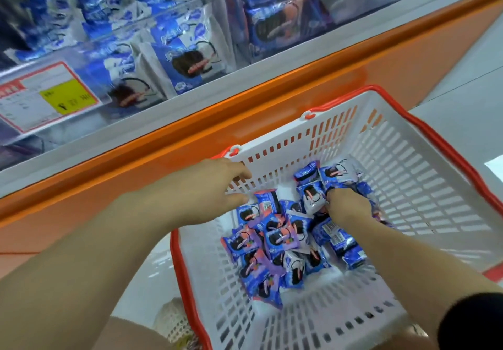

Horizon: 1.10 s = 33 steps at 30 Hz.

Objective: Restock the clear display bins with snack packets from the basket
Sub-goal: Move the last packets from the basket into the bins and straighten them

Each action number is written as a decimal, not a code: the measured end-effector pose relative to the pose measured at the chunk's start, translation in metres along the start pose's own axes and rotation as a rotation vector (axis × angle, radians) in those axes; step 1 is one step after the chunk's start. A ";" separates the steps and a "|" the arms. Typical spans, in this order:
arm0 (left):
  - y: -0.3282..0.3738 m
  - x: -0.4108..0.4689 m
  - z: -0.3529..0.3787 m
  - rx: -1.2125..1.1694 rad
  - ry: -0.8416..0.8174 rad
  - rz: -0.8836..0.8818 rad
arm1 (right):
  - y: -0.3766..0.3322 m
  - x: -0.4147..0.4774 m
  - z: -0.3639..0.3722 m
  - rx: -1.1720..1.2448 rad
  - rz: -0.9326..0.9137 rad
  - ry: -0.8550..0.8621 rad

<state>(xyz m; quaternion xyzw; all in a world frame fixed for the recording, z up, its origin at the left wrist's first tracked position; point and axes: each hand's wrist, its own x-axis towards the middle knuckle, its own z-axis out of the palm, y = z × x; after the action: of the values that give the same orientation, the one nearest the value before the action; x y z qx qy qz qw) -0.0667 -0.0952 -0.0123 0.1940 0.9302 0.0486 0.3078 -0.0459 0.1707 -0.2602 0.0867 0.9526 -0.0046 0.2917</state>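
A white basket [424, 191] with a red rim sits below me, holding several blue, purple and white cookie snack packets [275, 240]. My left hand [209, 186] hovers over the basket's left rim, fingers relaxed and holding nothing. My right hand [348, 206] reaches deep into the basket and its fingers curl round a white-and-blue snack packet [313, 196]. Above, clear display bins [174, 25] stand on the shelf, stocked with matching packets [190, 58].
An orange and grey shelf ledge [272, 96] runs diagonally between the bins and the basket. A red-framed price tag [46, 96] with a yellow patch hangs on the left bin front. Pale floor shows at the right and under the basket.
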 end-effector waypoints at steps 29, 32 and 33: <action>-0.058 -0.142 -0.075 -1.048 0.659 0.097 | -0.119 -0.231 -0.306 0.311 -1.210 0.864; -0.071 -0.147 -0.080 -1.130 0.662 0.131 | -0.139 -0.235 -0.317 0.307 -1.213 0.954; -0.074 -0.148 -0.083 -1.129 0.697 0.159 | -0.145 -0.236 -0.322 0.312 -1.209 0.952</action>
<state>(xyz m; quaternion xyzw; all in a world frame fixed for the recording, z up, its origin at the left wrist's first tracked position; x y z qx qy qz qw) -0.0314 -0.2191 0.1209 0.0440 0.7899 0.6104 0.0389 -0.0571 0.0083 0.1320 -0.4144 0.8454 -0.2585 -0.2164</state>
